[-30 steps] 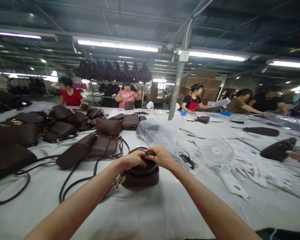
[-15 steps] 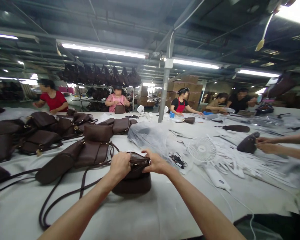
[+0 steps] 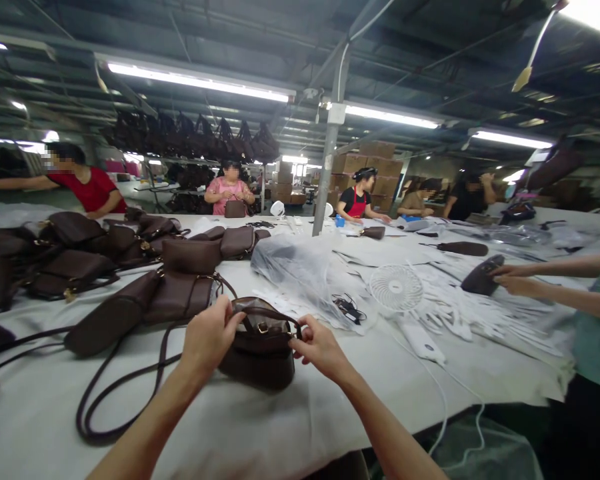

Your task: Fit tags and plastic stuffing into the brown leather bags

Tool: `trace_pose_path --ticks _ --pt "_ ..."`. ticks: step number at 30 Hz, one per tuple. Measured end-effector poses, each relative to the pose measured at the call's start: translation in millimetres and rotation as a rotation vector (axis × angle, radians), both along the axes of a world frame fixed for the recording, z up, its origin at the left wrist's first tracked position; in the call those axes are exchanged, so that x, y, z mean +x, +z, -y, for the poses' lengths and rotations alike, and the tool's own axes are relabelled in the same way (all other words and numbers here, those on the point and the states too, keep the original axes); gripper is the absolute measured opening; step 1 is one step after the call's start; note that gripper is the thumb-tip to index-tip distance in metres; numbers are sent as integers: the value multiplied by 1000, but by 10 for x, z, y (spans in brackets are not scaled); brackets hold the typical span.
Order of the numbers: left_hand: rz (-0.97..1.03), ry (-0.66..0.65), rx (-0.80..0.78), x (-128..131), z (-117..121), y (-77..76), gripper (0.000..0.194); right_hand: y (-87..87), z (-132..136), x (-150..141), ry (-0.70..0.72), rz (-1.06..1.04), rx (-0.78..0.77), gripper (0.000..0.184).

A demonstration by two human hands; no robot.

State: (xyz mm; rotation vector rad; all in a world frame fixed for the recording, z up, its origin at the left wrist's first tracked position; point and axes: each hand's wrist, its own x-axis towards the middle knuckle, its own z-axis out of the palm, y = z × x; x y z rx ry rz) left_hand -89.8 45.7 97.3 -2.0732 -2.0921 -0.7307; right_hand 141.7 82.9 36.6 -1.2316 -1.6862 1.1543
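Left hand (image 3: 205, 335) and right hand (image 3: 323, 347), fingers (image 3: 310, 327) pinching, grip opposite upper edges of a dark-brown leather handbag (image 3: 257, 365). White-covered flat tabletop (image 3: 275, 427) stretches below it.

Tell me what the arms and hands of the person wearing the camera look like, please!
The left arm and right arm are bare where they show, without sleeves. The left hand and right hand wear no gloves. I see no watch or bracelet, and no ring on the visible fingers.
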Motion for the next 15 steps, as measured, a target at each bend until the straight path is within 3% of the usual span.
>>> trace_pose_path --ticks 5,8,15 --pt "-78 -515 244 384 196 -309 24 96 137 -84 -63 -178 -147 41" --pt "-111 -521 211 548 123 -386 46 202 189 -59 -122 -233 -230 50" --pt "-124 -508 -89 739 -24 -181 19 371 178 -127 -225 -264 -224 37"
